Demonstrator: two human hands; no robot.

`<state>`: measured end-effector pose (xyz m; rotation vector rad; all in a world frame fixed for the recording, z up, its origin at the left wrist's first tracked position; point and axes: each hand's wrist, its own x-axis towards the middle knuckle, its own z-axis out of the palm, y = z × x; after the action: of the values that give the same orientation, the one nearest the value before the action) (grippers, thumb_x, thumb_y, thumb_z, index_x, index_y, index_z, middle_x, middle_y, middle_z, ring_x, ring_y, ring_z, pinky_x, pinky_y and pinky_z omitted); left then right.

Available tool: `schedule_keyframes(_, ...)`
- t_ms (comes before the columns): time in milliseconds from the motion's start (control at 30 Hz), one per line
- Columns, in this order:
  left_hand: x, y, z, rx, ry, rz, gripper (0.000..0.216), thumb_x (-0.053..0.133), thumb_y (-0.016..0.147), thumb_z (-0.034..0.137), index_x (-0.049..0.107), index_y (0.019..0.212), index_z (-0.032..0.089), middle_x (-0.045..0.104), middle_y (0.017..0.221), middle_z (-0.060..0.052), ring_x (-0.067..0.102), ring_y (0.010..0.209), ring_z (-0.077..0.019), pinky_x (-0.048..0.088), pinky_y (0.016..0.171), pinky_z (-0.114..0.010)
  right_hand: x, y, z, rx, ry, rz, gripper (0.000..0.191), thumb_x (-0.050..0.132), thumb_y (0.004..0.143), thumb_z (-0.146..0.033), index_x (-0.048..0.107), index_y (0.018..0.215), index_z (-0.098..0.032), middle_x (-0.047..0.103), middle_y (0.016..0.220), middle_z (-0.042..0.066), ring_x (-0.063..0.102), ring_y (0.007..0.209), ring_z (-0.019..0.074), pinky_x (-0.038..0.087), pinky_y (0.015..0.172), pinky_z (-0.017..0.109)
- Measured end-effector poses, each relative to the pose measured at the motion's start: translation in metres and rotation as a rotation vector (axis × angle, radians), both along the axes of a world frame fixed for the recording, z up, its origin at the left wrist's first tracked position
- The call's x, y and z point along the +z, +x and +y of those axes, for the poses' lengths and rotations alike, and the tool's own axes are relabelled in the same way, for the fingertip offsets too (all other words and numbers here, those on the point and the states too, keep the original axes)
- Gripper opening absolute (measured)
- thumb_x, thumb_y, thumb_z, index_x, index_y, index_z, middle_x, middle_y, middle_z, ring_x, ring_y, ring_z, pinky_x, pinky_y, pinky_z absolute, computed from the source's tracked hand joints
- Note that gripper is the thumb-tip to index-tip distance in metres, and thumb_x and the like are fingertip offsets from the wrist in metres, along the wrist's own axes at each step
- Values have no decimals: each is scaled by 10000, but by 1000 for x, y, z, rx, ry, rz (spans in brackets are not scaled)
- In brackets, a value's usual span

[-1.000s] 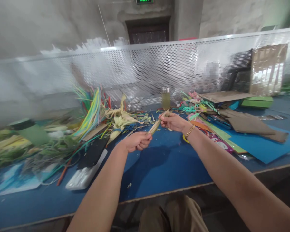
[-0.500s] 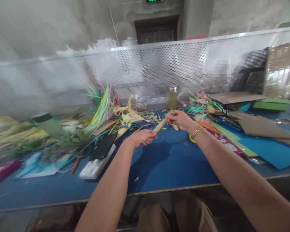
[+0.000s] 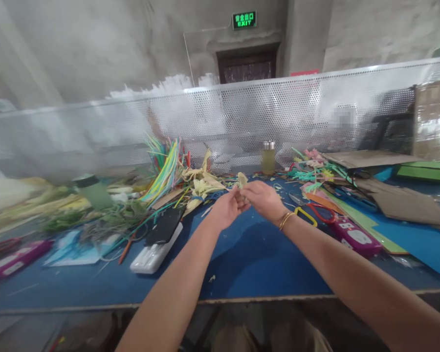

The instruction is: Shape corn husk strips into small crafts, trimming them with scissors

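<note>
A pale, dry corn husk [image 3: 242, 180] sticks up from between my two hands above the blue table. My left hand [image 3: 230, 208] is closed, its fingers curled around the husk's lower part. Against it, my right hand [image 3: 263, 199] pinches the same husk, thumb and fingers pressed together. Most of the husk is hidden behind the fingers. Just behind and left of my hands lies a heap of loose husks [image 3: 205, 185]. Scissors with red and yellow handles [image 3: 321, 213] rest right of my right wrist.
Coloured pipe cleaners [image 3: 168, 168], a black phone [image 3: 165, 226] on a white case [image 3: 152, 256] and a green bottle [image 3: 93, 191] stand left. A glass bottle [image 3: 268, 159] is behind. Cardboard [image 3: 407, 195], blue sheets [image 3: 421, 239] and a purple packet [image 3: 355, 237] lie right.
My hands have come together; the husk was stretched out between them before and is now mostly covered by the fingers. The view has shifted slightly, bringing the exit sign fully in.
</note>
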<state>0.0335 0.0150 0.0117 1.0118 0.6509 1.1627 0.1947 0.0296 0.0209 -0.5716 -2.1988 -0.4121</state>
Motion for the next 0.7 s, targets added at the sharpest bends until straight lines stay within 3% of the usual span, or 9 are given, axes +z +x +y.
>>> schedule_keyframes(167, 0, -7, 1, -5, -150, -167, 86, 586, 841, 225, 607, 817, 145, 642, 709, -19, 615, 640, -110, 501, 693, -256, -12, -16, 0, 23, 94, -128, 251, 404, 929, -142, 654, 927, -152, 621, 941, 112, 532, 900, 195, 467, 828, 353)
schedule_keyframes(400, 1, -8, 5, 80, -201, -163, 91, 559, 851, 217, 594, 818, 141, 604, 654, -16, 567, 548, -94, 459, 552, -209, -12, -22, -1, -56, 160, -245, 224, 419, 935, -150, 641, 943, -121, 612, 978, 113, 509, 986, 211, 465, 878, 345)
schedule_keyframes(533, -2, -8, 8, 118, -217, -132, 113, 572, 842, 235, 582, 789, 136, 580, 616, -8, 549, 509, -94, 436, 507, -206, -13, -26, -2, -75, 108, -299, 191, 451, 906, -135, 638, 927, -110, 612, 963, 118, 510, 960, 220, 460, 899, 371)
schedule_keyframes(700, -6, -7, 9, 173, -223, -128, 111, 497, 863, 159, 547, 765, 145, 562, 601, 10, 536, 488, -82, 439, 518, -204, -13, -27, -4, 17, -3, -295, 243, 525, 771, -73, 647, 980, -97, 630, 1007, 152, 512, 1060, 252, 438, 951, 413)
